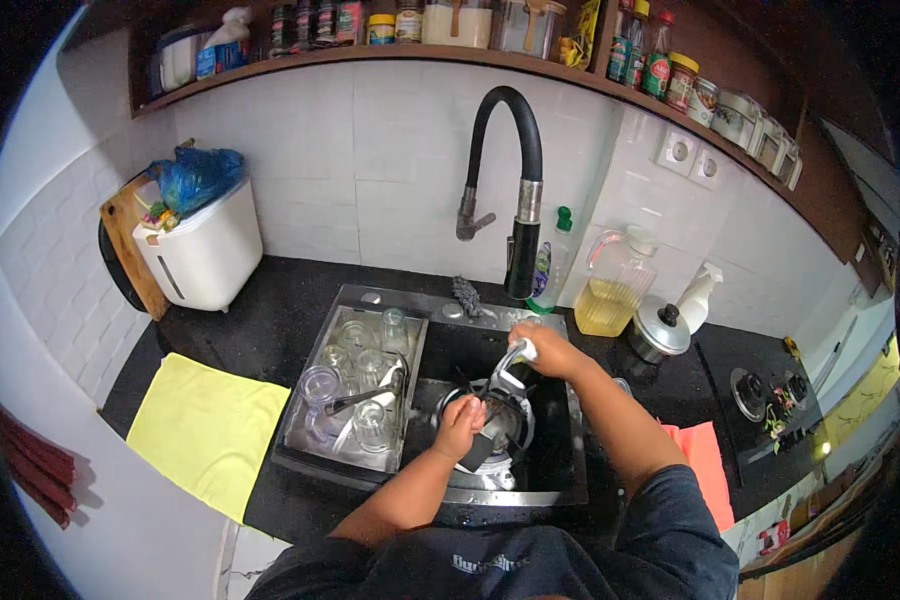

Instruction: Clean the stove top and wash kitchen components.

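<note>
My right hand (544, 349), at the back right of the black sink (551, 450), is closed around a pale, curved handle (511, 362) that reaches down into the basin. Lower and to the left, my left hand (461, 427) is closed at a dark kitchen utensil; its flat black part (477, 453) shows just below the fingers. Beneath both hands lie round metal and dark cookware pieces (521, 420), partly hidden and hard to tell apart. Left of them, a metal drainer tray (300, 442) holds several glasses, a clear mug (320, 386) and a black-handled utensil (360, 401).
A black flexible faucet (525, 255) hangs over the sink's back edge, near a scouring pad (466, 295) and a green-capped bottle (551, 270). Right stand a glass pitcher (615, 300) and lidded pot (658, 330). Yellow cloth (206, 435) lies left, orange cloth (701, 465) right.
</note>
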{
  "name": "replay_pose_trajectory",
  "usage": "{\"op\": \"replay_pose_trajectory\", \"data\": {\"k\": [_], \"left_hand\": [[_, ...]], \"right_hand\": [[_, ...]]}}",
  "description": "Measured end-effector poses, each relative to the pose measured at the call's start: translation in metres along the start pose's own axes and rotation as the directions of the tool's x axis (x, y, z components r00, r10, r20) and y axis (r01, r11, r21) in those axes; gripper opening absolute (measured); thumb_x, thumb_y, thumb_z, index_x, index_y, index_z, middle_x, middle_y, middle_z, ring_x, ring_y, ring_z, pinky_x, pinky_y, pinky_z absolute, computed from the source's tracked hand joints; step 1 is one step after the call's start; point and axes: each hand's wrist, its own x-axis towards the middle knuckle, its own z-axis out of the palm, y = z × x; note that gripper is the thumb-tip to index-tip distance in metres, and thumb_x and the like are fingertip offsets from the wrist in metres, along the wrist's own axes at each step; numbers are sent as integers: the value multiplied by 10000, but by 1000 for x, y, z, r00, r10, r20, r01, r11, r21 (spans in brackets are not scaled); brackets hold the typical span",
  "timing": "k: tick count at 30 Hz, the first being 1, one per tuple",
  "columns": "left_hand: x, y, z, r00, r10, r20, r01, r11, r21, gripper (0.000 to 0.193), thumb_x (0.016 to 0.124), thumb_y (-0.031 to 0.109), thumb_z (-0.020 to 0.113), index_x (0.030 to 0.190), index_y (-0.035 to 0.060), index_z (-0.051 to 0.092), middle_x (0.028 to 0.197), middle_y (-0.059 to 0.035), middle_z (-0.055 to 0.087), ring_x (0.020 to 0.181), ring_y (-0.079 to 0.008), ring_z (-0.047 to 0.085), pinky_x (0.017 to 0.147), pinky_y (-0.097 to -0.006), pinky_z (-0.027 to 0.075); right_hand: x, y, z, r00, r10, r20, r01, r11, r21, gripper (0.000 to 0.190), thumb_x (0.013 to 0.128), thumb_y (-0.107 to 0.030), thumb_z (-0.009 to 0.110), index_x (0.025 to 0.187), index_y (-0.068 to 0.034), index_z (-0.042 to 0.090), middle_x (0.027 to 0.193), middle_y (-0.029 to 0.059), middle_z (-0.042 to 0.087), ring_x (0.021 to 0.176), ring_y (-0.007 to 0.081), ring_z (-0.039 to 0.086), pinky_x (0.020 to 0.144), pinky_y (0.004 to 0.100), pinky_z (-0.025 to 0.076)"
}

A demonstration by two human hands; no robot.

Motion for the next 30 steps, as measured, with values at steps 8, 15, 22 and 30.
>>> {"op": "replay_pose_trajectory", "data": {"k": [8, 15, 22, 30], "left_hand": [[1, 21, 18, 965, -208, 162, 245, 936, -254, 584, 807, 555, 328, 1129, 68, 370, 969, -72, 510, 870, -147, 505, 709, -252, 392], [7, 16, 8, 924, -255, 285, 344, 880, -328, 474, 857, 475, 286, 1097, 73, 364, 702, -15, 420, 632, -143, 459, 764, -357, 411], [5, 14, 18, 919, -382, 95, 393, 875, -282, 267, 890, 340, 340, 917, 87, 422, 482, 45, 278, 372, -46, 248, 526, -259, 376], [0, 12, 16, 910, -396, 126, 415, 852, -320, 238, 886, 320, 366, 784, 109, 404, 447, 37, 267, 340, -61, 227, 464, -244, 322]], "right_hand": [[6, -47, -23, 987, -119, 108, 138, 973, -185, 168, 617, -75, 576, 755, -91, 482, 759, 82, 477, 795, 287, 502, 641, 384, 396], [4, -56, 6, 949, -180, 260, 281, 858, -431, 128, 673, -187, 523, 776, -112, 510, 772, 47, 501, 824, 240, 523, 642, 365, 424], [5, -59, 11, 967, -124, 224, 200, 913, -356, 149, 649, -98, 531, 794, -72, 511, 818, 83, 501, 877, 273, 484, 738, 364, 406], [-14, -59, -21, 948, 168, -269, -204, 972, -112, 531, 563, -68, 608, 1062, -48, 427, 1025, 162, 473, 962, 333, 452, 825, 371, 373]]}}
